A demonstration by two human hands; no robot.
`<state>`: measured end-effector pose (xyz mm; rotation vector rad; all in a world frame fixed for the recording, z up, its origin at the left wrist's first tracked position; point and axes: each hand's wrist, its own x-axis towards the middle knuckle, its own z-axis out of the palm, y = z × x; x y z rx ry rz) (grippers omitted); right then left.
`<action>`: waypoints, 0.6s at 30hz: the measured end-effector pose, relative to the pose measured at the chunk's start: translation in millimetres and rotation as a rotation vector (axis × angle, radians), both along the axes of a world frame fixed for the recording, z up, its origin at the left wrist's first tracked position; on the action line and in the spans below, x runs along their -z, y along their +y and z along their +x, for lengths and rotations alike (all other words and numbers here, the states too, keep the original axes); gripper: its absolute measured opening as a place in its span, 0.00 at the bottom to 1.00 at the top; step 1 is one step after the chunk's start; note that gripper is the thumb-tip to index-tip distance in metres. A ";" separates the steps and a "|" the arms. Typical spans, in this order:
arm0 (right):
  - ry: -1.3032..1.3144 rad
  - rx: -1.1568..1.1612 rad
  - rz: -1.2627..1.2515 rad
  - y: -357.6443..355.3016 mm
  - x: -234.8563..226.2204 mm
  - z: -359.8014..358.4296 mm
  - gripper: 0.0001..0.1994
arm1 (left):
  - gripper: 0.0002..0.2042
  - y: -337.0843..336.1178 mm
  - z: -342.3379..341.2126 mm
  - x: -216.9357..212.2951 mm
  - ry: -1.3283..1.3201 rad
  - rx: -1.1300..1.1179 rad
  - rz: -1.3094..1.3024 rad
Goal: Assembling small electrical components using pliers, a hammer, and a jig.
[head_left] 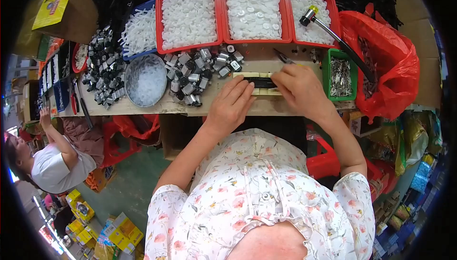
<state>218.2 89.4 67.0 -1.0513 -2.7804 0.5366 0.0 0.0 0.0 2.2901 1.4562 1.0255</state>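
Observation:
A black, elongated plastic part lies in a cream-coloured block near the front edge of the workbench. My left hand is closed against the left end of the part, fingers pressed together and pointing forward. At the right end, my right hand bends over the block with its fingers pinched; whatever is between them is hidden. Just beyond the right hand are pliers, jaws pointing away. To its right sits a green tray of small metal pieces.
Red trays of white plastic pieces line the back. Left are a metal bowl, piled metal-and-black parts and a blue tray. A hammer leans over the right tray beside a red bag. Another person sits far left.

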 end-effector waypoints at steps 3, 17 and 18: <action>0.209 0.055 0.080 13.1 1.8 -35.7 0.10 | 0.18 5.1 -15.0 -16.4 -0.081 -0.001 0.043; 0.022 0.257 0.011 37.4 25.4 -65.3 0.09 | 0.24 20.4 -11.5 -24.8 0.481 -0.270 0.056; 0.023 0.259 0.011 37.7 24.6 -59.0 0.09 | 0.24 21.3 -11.7 -25.5 0.471 -0.260 0.052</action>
